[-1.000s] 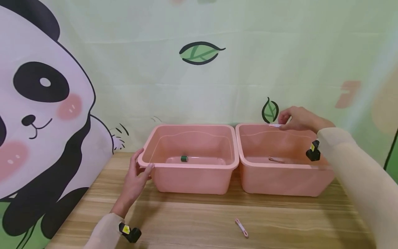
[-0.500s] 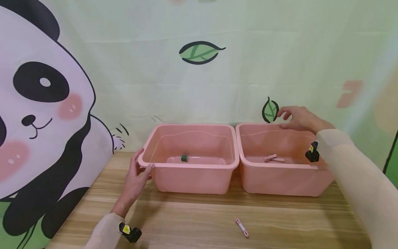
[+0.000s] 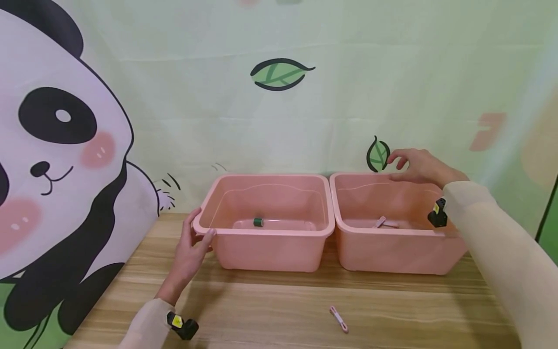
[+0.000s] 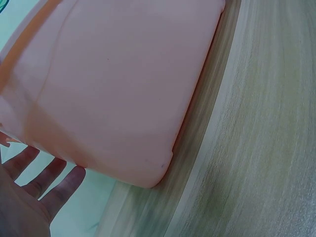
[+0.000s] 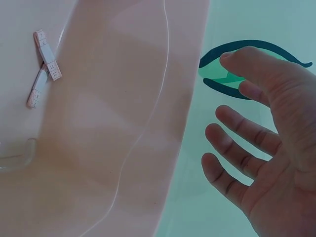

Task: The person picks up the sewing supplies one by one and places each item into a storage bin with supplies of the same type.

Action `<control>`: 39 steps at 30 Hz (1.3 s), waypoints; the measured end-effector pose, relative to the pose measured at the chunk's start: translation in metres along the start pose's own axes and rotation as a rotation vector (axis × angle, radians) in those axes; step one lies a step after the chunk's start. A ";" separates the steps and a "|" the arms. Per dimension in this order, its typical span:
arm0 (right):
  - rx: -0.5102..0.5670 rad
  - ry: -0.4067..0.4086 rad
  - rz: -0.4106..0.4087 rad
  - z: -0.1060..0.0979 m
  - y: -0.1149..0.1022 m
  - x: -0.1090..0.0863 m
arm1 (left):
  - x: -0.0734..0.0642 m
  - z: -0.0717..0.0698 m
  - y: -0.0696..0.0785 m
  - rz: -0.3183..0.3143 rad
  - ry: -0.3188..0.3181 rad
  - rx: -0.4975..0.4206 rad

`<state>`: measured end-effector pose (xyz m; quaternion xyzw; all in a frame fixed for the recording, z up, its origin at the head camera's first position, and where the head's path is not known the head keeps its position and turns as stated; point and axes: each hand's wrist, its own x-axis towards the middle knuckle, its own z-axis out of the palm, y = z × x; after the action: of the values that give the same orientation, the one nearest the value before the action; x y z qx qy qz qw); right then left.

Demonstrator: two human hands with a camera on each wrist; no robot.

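At the back rim of the right bin (image 3: 396, 252), right hand (image 3: 420, 166) hangs loosely spread, nothing between the fingers; contact with rim, cannot tell. Left hand (image 3: 190, 252) grips the near left corner of the left bin (image 3: 270, 254), thumb and fingers round the rim.

Risks, as I judge: right sleeve (image 3: 492, 218) and its wrist camera (image 3: 438, 213) low over the bin; a careless withdrawal may snag the rim and drag it. Too hard a tug from the left could tip or slide that bin and set the green spool (image 3: 258, 222) rolling.

Count: bins, two, side by side. Folded tapes, three: one on the table (image 3: 261, 300), the loose tape (image 3: 339, 320); two in the right bin, upper tape (image 5: 47, 53) and lower tape (image 5: 37, 90), meeting at an angle. Spool, one, in the left bin.
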<state>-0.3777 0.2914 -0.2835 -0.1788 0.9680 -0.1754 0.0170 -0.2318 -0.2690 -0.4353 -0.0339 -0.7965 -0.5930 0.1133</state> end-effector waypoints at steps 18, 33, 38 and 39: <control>0.000 -0.014 -0.033 -0.005 -0.010 -0.009 | -0.001 0.001 0.000 -0.009 0.002 0.001; -0.041 0.044 -0.147 -0.012 -0.035 -0.033 | -0.002 0.002 0.000 0.002 0.005 0.004; -0.049 0.047 -0.169 -0.012 -0.040 -0.042 | -0.002 0.002 0.000 0.005 0.005 -0.005; -0.048 0.051 -0.178 -0.011 -0.040 -0.043 | -0.002 0.002 0.000 0.003 0.005 -0.007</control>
<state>-0.3245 0.2751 -0.2601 -0.2599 0.9523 -0.1575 -0.0275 -0.2305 -0.2674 -0.4360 -0.0342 -0.7941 -0.5955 0.1163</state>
